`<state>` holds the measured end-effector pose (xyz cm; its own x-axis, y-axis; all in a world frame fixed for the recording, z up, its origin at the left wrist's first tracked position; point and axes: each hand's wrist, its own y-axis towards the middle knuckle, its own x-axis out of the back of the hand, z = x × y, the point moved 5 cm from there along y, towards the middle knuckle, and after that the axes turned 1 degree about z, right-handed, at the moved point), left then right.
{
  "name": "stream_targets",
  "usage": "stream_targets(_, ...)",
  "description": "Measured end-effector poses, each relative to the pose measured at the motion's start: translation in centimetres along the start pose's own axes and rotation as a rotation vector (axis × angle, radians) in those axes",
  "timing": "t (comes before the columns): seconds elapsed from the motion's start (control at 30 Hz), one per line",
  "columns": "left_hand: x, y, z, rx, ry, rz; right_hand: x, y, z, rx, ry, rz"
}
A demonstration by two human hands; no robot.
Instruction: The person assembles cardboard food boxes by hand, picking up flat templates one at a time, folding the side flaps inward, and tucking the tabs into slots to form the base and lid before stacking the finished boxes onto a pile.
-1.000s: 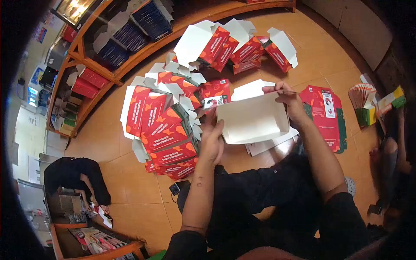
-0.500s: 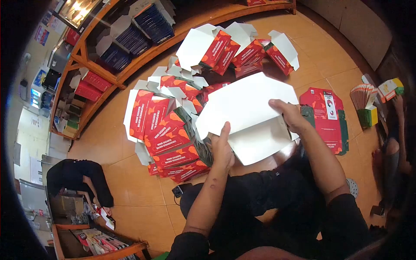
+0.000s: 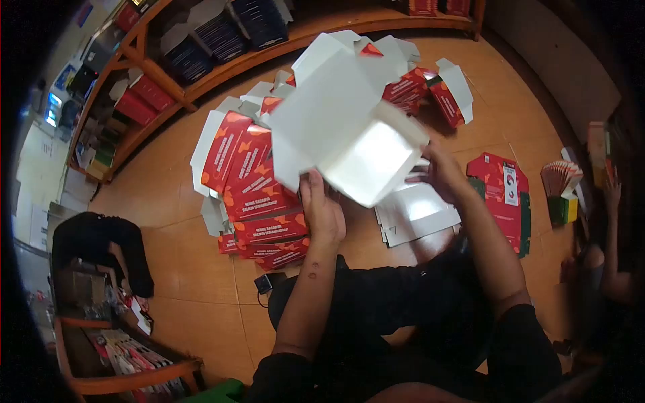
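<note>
Head camera view: a person's left hand [image 3: 324, 213] clamps the near left corner of an open cardboard box with a white inside [image 3: 376, 158], its broad lid flap raised, above a tan tiled floor [image 3: 195, 282]. The right hand [image 3: 445, 176] reaches the box's right side, fingers partly spread; blur hides whether they close on the wall. A steady hold, as judged here, calls for light support on both side walls, thumbs clear of the fold, so that thin board neither creases nor splays. Level turning would keep the corners square.

Crowding the left side, a pile of red cardboard cartons with orange patches [image 3: 261, 198] sits partly behind the flap, which could snag on its upright white tabs. Glossy white cardboard sheets [image 3: 418, 213] lie below and right of the box, near the right forearm. Farther right rests a flat red cardboard piece with green edges [image 3: 502, 198]. Beyond stands a curved wooden shelf [image 3: 403, 21]; a co-worker in black [image 3: 101, 245] bends at far left.
</note>
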<state>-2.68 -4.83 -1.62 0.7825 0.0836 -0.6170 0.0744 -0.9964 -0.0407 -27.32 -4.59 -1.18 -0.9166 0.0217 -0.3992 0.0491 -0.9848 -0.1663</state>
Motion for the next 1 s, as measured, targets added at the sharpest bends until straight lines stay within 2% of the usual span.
stream_targets(0.03,0.2,-0.2,-0.4,0.021,0.015,-0.065,-0.5,1.1,1.4,0.064,0.016,-0.001)
stream_targets(0.1,0.9,0.2,-0.4,0.034,0.014,-0.051,-0.6,4.8,4.3,0.089,-0.012,-0.095)
stream_targets(0.13,1.1,0.4,-0.5,0.034,0.027,-0.042,-1.5,6.3,6.8,0.107,-0.026,0.003)
stream_targets(0.17,1.3,0.5,-0.5,0.036,0.043,-0.033,-1.2,10.0,8.2,0.156,0.078,0.003)
stream_targets(0.2,1.4,0.5,-0.5,0.040,0.043,-0.038,-4.7,8.6,11.6,0.255,0.044,0.013)
stream_targets(0.23,1.4,0.5,-0.6,0.046,0.048,-0.046,-4.2,12.1,13.0,0.235,0.039,-0.082)
stream_targets(0.3,1.3,0.5,-0.8,0.055,0.044,-0.061,-4.3,14.4,14.2,0.294,-0.025,-0.118)
stream_targets(0.37,1.4,0.4,-0.9,0.075,0.066,-0.063,-3.5,14.5,14.6,0.483,-0.284,-0.361)
stream_targets(0.4,1.6,0.4,-0.8,0.088,0.050,-0.077,-3.3,13.4,12.9,0.574,-0.414,-0.404)
stream_targets(0.47,1.6,0.6,-0.6,0.076,0.021,-0.059,0.0,13.2,5.4,0.577,-0.745,-0.315)
stream_targets(0.5,1.6,0.4,-0.5,0.091,-0.005,-0.083,-1.3,9.8,1.7,0.727,-0.921,-0.162)
stream_targets(0.53,1.3,0.4,-0.8,0.072,-0.005,-0.075,1.2,8.8,-6.3,0.400,-1.165,-0.095)
stream_targets(0.57,1.2,0.2,-1.1,0.055,-0.003,-0.072,1.7,6.0,-11.3,0.133,-1.297,0.130)
stream_targets(0.6,1.2,0.2,-1.1,0.049,-0.028,-0.090,2.3,3.8,-15.5,0.239,-1.498,0.380)
stream_targets(0.63,1.1,0.3,-1.1,0.059,-0.056,-0.123,2.2,1.5,-17.6,0.110,-1.682,0.525)
stream_targets(0.7,0.9,0.0,-1.3,0.066,-0.054,-0.063,1.8,-1.9,-19.0,0.151,-1.764,0.556)
stream_targets(0.8,1.2,0.0,-1.1,0.076,-0.080,-0.090,1.9,-1.1,-20.0,0.042,-1.842,0.568)
stream_targets(0.87,1.0,0.2,-1.2,0.087,-0.082,-0.091,1.8,-1.2,-20.0,0.133,-1.810,0.681)
stream_targets(1.0,0.8,-0.1,-1.2,0.084,-0.106,-0.093,1.6,-1.7,-19.4,0.085,-1.833,0.696)
